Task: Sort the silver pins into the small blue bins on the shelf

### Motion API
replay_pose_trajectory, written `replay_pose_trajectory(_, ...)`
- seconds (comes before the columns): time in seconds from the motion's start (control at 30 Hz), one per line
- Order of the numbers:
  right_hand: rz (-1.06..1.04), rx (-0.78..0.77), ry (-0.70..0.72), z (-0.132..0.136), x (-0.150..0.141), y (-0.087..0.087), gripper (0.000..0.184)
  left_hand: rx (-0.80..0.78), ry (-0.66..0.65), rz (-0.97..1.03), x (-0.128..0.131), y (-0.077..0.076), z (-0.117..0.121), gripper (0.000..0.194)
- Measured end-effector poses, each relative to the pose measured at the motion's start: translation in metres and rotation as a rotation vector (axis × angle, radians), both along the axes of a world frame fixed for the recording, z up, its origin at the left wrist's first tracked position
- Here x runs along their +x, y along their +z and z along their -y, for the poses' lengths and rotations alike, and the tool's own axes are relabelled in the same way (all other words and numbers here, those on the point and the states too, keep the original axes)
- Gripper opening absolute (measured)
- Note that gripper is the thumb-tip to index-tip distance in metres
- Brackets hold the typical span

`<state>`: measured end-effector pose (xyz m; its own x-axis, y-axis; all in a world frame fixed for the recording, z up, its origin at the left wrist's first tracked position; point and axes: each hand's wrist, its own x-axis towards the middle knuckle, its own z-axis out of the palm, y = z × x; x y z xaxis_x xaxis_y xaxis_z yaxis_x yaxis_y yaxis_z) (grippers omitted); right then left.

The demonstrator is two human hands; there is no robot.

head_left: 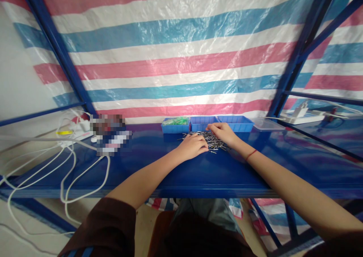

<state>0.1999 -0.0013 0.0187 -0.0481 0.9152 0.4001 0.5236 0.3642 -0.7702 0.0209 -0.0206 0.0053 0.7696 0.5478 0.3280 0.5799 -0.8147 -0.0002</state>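
Note:
A pile of thin metal pins [211,139], which look like blind rivets, lies loose on the blue table. My left hand [194,146] rests against the pile's left side with its fingers curled and closed. A few pins stick out near its fingertips; whether it grips one is hidden. Over the right part of the pile is my right hand [222,133], its fingers pinched together in front of the middle blue bin [202,124]. Anything in that pinch is too small to make out.
A left blue bin [175,127] holds green-and-clear plastic bags. Beyond my right hand stands another blue bin [238,124], beside a clear plastic lid [268,124]. White cables [75,162] and a power strip [304,115] lie at the sides. Blue posts [56,49] frame the table [227,174].

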Motion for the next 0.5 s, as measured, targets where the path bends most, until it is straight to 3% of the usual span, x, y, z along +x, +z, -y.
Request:
replay_pose_trajectory(0.3,0.046,-0.01,0.059,0.0002,0.0002,-0.0018,0.048,0.016,0.045,-0.127,-0.0025,0.0059,-0.002,0.017)
replay_pose_trajectory(0.5,0.184,0.056,0.116,0.0003,0.0014,-0.0041,0.045,0.144,0.112,-0.153,-0.0032,0.0001,-0.0003,0.029)
